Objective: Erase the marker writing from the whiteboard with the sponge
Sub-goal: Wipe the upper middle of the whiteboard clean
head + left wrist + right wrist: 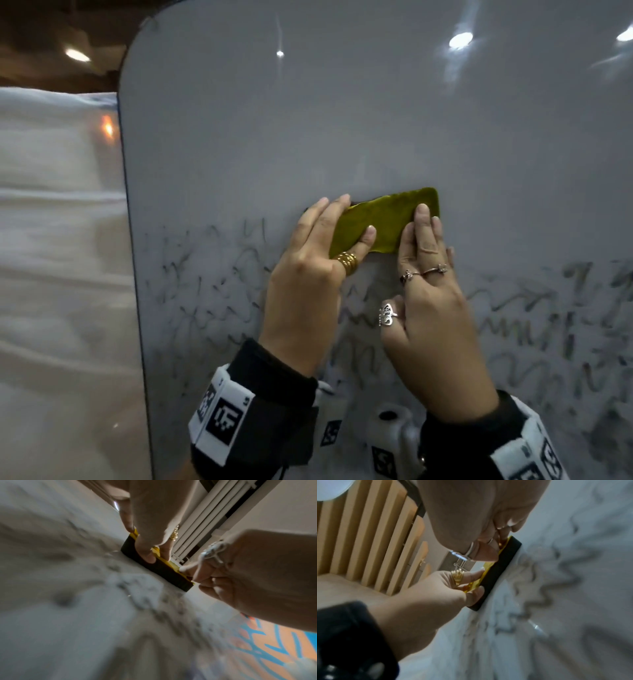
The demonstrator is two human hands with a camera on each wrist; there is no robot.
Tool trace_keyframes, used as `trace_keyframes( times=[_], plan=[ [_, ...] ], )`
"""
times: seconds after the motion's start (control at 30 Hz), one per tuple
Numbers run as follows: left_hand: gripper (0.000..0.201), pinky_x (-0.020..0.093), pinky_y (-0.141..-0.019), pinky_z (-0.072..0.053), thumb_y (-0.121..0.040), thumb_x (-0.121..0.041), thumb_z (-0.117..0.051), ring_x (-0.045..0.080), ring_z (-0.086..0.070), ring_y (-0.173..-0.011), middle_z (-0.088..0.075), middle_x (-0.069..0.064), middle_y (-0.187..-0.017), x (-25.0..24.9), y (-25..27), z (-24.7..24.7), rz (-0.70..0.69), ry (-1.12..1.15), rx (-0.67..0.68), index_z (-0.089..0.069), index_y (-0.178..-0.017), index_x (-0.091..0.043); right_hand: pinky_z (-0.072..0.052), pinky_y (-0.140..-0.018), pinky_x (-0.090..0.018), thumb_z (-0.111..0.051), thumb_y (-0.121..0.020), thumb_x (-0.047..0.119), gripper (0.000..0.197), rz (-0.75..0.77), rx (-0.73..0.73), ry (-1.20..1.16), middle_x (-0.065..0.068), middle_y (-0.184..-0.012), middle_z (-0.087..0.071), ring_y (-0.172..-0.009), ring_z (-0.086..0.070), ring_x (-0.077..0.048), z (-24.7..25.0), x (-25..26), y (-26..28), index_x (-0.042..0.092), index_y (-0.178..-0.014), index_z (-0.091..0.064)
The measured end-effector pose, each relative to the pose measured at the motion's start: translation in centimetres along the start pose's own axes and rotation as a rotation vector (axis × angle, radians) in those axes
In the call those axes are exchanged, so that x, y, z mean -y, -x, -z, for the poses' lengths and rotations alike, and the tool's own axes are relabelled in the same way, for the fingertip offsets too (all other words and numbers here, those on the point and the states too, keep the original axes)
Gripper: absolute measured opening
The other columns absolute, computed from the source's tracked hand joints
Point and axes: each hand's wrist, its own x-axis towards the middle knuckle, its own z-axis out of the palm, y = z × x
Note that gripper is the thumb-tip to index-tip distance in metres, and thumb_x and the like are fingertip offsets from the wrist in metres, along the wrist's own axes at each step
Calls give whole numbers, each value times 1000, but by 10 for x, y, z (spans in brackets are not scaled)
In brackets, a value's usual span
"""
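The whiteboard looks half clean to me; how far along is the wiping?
Roughly the upper part of the whiteboard looks wiped. In hand: the left hand and right hand both press the sponge flat to the board, dark face against it, at the top edge of the writing. Left: the smeared marker writing across the lower part, on both sides of the hands.
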Motion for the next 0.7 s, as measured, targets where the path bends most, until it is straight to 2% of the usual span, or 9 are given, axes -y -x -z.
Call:
trace_keyframes(
  times=[0.1, 0.2, 0.27, 0.33, 0.4, 0.47, 0.53, 0.6, 0.7],
  plan=[
    [64, 32, -106, -39, -71, 17, -69, 33, -41, -130, -50, 13, -138, 27, 11, 11, 40, -29, -29, -64, -121, -23, -5, -117, -33, -32, -68, 19, 79, 78, 33, -58, -8, -156, -17, -144, -10, -18, -12, 15, -1, -3, -144, -28],
    [65, 32, -109, -35, -69, 23, -67, 36, -42, -128, -52, 13, -136, 31, 14, 13, 90, -3, -80, -66, -116, -22, -10, -117, -39, -37, -71, 17, 70, 155, -3, -27, -9, -150, -32, -139, -24, -22, -14, 14, -7, -2, -138, -41],
    [60, 43, -107, -37, -72, 21, -64, 37, -41, -129, -52, 13, -136, 30, 13, 13, 96, 38, -88, -67, -114, -21, -15, -114, -42, -45, -75, 12, 56, 206, -76, -25, -12, -141, -45, -130, -35, -23, -13, 8, -13, -2, -128, -53],
    [58, 59, -105, -33, -78, 15, -60, 35, -37, -133, -48, 12, -140, 34, 15, 14, 90, 75, -51, -64, -120, -23, -20, -112, -45, -56, -73, 0, 45, 242, -153, -93, -15, -131, -55, -121, -41, -25, -11, 0, -22, 0, -118, -63],
    [55, 65, -109, -20, -84, 6, -57, 31, -32, -138, -44, 10, -144, 39, 22, 21, 91, 17, -8, -55, -125, -30, -25, -109, -48, -60, -71, -7, 45, 296, -137, -202, -16, -128, -56, -118, -41, -26, -12, -1, -30, 3, -115, -66],
    [51, 64, -111, -14, -88, -1, -54, 26, -29, -139, -40, 8, -146, 42, 25, 27, 80, -14, 8, -49, -127, -33, -25, -108, -49, -57, -74, -4, 46, 347, -91, -211, -17, -132, -52, -123, -36, -27, -13, 1, -37, 6, -118, -64],
    [49, 63, -111, -15, -89, -3, -53, 26, -27, -140, -38, 7, -148, 41, 26, 31, 79, -13, 25, -49, -129, -32, -24, -108, -51, -57, -78, -1, 42, 383, -74, -180, -17, -135, -50, -128, -33, -29, -16, 4, -40, 6, -118, -64],
    [48, 62, -111, -18, -89, -4, -56, 28, -26, -142, -36, 7, -149, 44, 27, 35, 61, 11, 55, -51, -129, -30, -20, -112, -49, -56, -81, 2, 37, 382, -97, -165, -18, -132, -52, -131, -30, -31, -19, 8, -40, 6, -117, -65],
    [48, 58, -111, -23, -90, -29, -59, 29, -27, -141, -35, 9, -150, 57, 33, 48, 101, -57, 17, -46, -135, -25, -19, -115, -47, -51, -84, 5, 33, 379, -127, -203, -21, -125, -54, -133, -31, -34, -21, 14, -45, 5, -112, -67]
  ],
)
